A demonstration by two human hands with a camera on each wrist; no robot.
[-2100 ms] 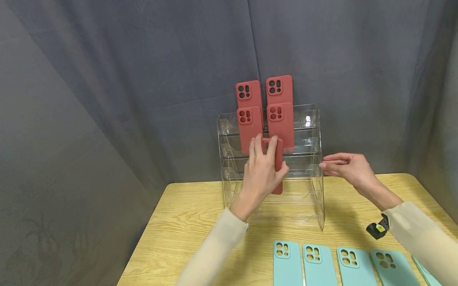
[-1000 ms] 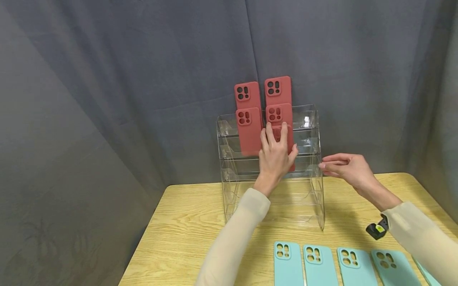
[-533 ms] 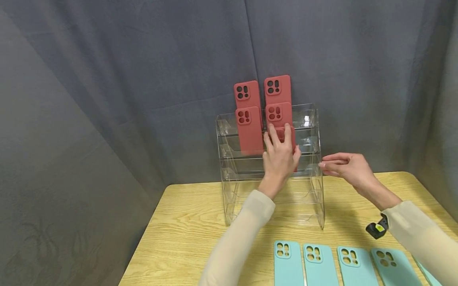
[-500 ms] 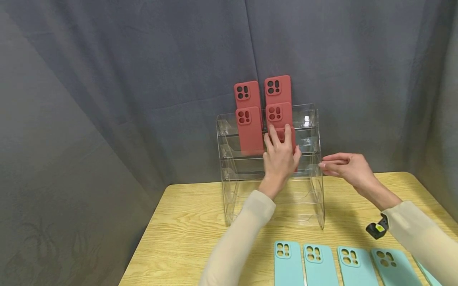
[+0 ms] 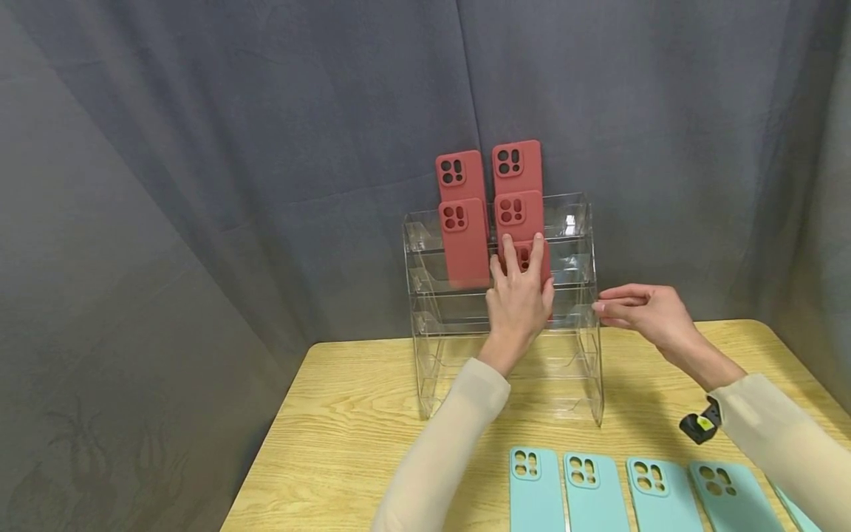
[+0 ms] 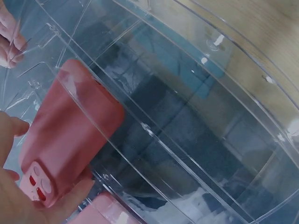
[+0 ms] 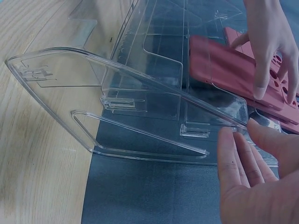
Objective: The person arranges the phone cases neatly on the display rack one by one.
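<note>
A clear acrylic display rack (image 5: 572, 277) with stepped tiers stands on the table. My left hand (image 5: 515, 303) holds a red phone case (image 6: 70, 126) by its camera end, fingers over the top and thumb at the right side. The case's lower end sits behind the clear front lip of the third tier, in the right column. Two red phone cases (image 5: 521, 166) stand above it in that column. Another pair of red cases (image 5: 465, 255) fills the top two tiers on the left. My right hand (image 5: 648, 310) pinches the rack's right side panel, seen closely in the right wrist view.
Several mint-green phone cases (image 5: 535, 495) lie in a row at the front right of the wooden table (image 5: 346, 414). A grey curtain (image 5: 279, 148) hangs behind and beside the table. A black wrist device (image 5: 700, 427) hangs below my right sleeve.
My left hand has carried the red phone case up and right into the third tier, then lowered it slightly during the last half second. My right hand stays at the rack's side.
</note>
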